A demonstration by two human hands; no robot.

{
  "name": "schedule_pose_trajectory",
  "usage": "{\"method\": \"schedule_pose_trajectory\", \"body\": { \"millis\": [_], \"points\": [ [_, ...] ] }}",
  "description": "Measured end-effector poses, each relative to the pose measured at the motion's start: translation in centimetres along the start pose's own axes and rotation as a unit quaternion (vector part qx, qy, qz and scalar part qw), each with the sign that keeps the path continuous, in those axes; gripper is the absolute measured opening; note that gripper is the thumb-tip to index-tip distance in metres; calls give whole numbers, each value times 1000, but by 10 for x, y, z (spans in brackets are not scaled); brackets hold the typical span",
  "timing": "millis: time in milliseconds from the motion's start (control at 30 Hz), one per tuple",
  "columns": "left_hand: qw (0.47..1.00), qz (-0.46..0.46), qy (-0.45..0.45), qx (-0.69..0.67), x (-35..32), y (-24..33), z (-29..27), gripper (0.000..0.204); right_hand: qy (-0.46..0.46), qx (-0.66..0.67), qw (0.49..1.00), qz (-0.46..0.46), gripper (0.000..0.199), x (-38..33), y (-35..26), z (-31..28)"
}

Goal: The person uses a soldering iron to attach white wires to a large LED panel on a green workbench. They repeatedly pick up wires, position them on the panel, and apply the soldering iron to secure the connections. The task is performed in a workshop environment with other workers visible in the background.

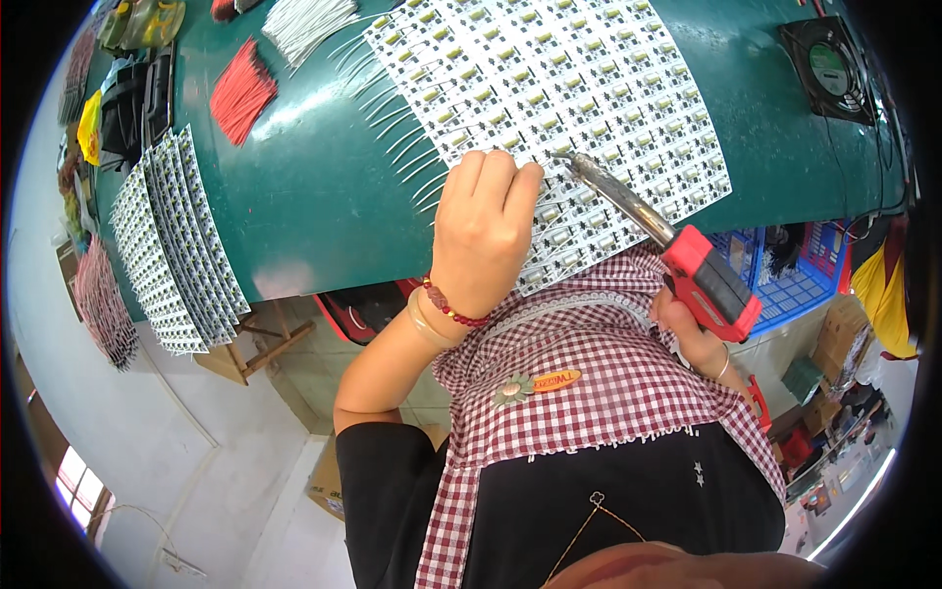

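A large white panel of small circuit boards lies on the green table, with many thin white wires sticking out past its left edge. My left hand rests over the panel's lower left part, fingers curled and pressed together. Whatever they pinch is hidden, though white wires run close beside them. In my right hand is a soldering iron with a red and black handle. Its metal barrel points up and left, and its tip is at the panel just right of my left fingertips.
Bundles of red wires and white wires lie on the green table. A stack of similar panels overhangs its left end. A black fan stands far right; a blue crate sits below the table's right edge.
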State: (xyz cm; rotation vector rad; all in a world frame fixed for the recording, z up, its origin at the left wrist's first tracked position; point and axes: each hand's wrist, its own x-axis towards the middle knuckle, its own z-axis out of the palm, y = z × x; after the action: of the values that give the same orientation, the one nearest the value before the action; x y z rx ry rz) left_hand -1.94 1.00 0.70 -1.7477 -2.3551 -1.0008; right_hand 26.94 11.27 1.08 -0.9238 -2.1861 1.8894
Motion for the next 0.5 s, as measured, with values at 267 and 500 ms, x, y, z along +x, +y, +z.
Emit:
{"method": "schedule_pose_trajectory", "body": {
  "millis": [267,500],
  "points": [
    [1000,8,-7,27,0,0,-1,21,15,89,996,23,33,-4,0,-4],
    [999,-35,-11,-7,4,4,-28,18,4,152,988,19,29,-1,-4,-4]
  ]
}}
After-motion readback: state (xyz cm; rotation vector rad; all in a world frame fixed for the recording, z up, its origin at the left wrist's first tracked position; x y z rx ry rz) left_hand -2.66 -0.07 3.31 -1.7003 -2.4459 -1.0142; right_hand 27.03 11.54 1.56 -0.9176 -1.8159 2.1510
